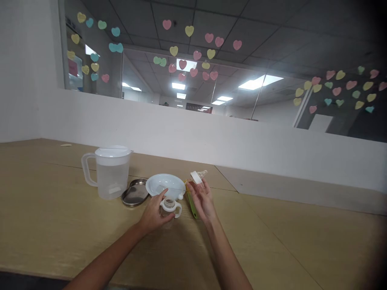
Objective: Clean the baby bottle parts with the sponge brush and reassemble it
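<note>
My left hand (155,214) is wrapped round a small clear baby bottle (169,203) with a white handle ring; its mouth is uncovered and faces up. In my right hand (205,201), raised to the right of the bottle, the fingers grip a white bottle cap with a clear nipple (198,176), tilted toward the upper right. Just behind the bottle stands a pale white bowl (165,177). A green-handled brush (192,204) lies beside the bowl, partly hidden by my right hand.
Left of the bowl, a shiny metal kidney-shaped tray (135,195) rests on the wooden table (60,217). A translucent lidded pitcher (112,177) stands farther left. Behind the table rises a white wall (151,129) below a window with heart-shaped sticky notes.
</note>
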`<action>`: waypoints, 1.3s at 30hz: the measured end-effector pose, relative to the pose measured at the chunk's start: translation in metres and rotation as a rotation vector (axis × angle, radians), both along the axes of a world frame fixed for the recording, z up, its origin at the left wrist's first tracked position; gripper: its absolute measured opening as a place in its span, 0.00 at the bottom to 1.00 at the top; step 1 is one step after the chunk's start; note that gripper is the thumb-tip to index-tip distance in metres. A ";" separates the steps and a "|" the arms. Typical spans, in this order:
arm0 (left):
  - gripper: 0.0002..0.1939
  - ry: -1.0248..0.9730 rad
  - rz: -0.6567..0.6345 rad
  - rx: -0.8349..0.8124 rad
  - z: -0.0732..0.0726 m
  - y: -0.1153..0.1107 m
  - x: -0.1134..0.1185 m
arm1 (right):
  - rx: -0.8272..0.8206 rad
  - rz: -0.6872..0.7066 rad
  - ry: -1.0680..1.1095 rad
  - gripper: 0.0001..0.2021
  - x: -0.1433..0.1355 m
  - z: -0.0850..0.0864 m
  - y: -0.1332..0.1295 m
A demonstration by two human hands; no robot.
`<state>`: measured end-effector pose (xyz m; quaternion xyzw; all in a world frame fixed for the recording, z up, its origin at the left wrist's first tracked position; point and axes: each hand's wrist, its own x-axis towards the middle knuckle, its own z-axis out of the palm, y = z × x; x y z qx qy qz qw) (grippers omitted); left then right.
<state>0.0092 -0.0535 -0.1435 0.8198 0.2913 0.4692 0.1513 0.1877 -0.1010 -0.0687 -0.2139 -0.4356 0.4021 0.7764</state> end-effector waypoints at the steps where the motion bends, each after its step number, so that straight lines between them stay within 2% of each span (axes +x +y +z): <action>1: 0.40 0.000 -0.001 -0.003 0.001 0.000 0.000 | -0.006 -0.013 -0.002 0.22 0.000 -0.001 0.002; 9: 0.40 0.023 -0.019 -0.024 0.002 -0.001 0.000 | -0.089 -0.042 -0.048 0.24 -0.008 -0.020 0.021; 12: 0.39 0.018 -0.015 -0.018 0.001 -0.001 0.000 | -0.125 -0.050 -0.118 0.24 -0.010 -0.032 0.028; 17: 0.39 0.031 -0.021 -0.012 0.000 -0.001 0.000 | -0.152 -0.138 -0.261 0.27 -0.010 -0.052 0.039; 20: 0.39 0.036 -0.019 -0.003 0.001 -0.001 0.000 | -0.160 -0.132 -0.343 0.27 -0.009 -0.060 0.043; 22: 0.38 0.039 -0.012 0.003 0.002 -0.001 -0.001 | -0.147 -0.184 -0.410 0.27 -0.007 -0.063 0.045; 26: 0.36 0.048 -0.013 0.031 0.003 -0.002 -0.002 | -0.058 -0.428 -0.633 0.23 0.000 -0.061 0.044; 28: 0.35 0.047 -0.015 0.056 0.003 -0.002 -0.002 | -0.035 -0.489 -0.767 0.21 0.004 -0.060 0.042; 33: 0.35 0.041 -0.005 0.093 0.001 0.000 -0.001 | -0.047 -0.429 -0.901 0.23 0.005 -0.063 0.040; 39: 0.36 0.053 -0.003 0.084 -0.001 0.002 -0.001 | -0.099 -0.402 -0.800 0.21 0.001 -0.062 0.040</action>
